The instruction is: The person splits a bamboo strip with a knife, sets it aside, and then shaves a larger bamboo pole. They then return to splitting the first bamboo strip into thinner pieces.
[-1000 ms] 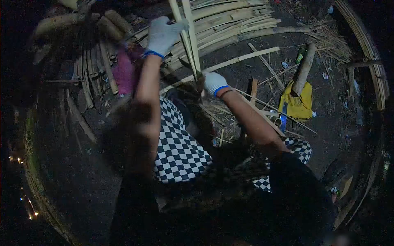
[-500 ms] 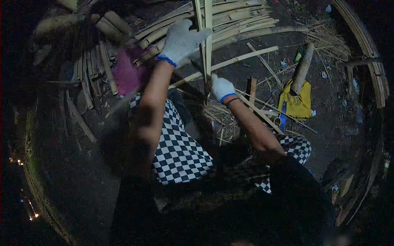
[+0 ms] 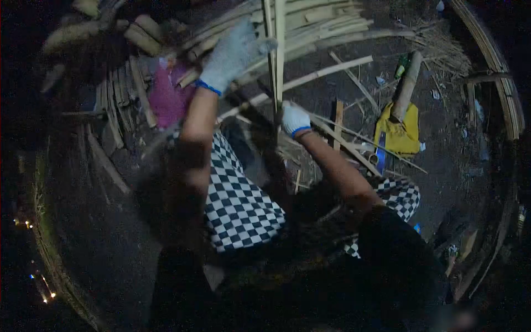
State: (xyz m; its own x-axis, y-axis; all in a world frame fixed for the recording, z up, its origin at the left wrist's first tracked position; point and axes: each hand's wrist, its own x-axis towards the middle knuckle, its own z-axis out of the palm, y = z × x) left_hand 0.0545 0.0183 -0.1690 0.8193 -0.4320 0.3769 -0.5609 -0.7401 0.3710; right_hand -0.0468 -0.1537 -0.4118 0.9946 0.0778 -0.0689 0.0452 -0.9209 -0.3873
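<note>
Two pale split bamboo strips (image 3: pixel 280 52) stand upright side by side in front of me, meeting lower down. My left hand (image 3: pixel 229 55), in a white glove with a blue cuff, is blurred at their left. Its fingers look spread, one reaching to the strips. Lower down, my right hand (image 3: pixel 295 118), gloved alike, is closed right beside the strips' lower part. What lies inside its fingers is hidden. A dark, narrow shape (image 3: pixel 278 130) runs down beside that hand, too dim to name.
Bamboo lengths (image 3: pixel 332 39) lie stacked ahead, and shorter pieces (image 3: pixel 113 102) at the left by a pink bag (image 3: pixel 168 99). On the right, a bamboo tube (image 3: pixel 408 83) rests on a yellow cloth (image 3: pixel 406 135). Checkered fabric (image 3: pixel 240 202) covers my legs.
My left hand has moved up and to the left, drawing back a little from the strips. My right hand stays almost where it was, closed.
</note>
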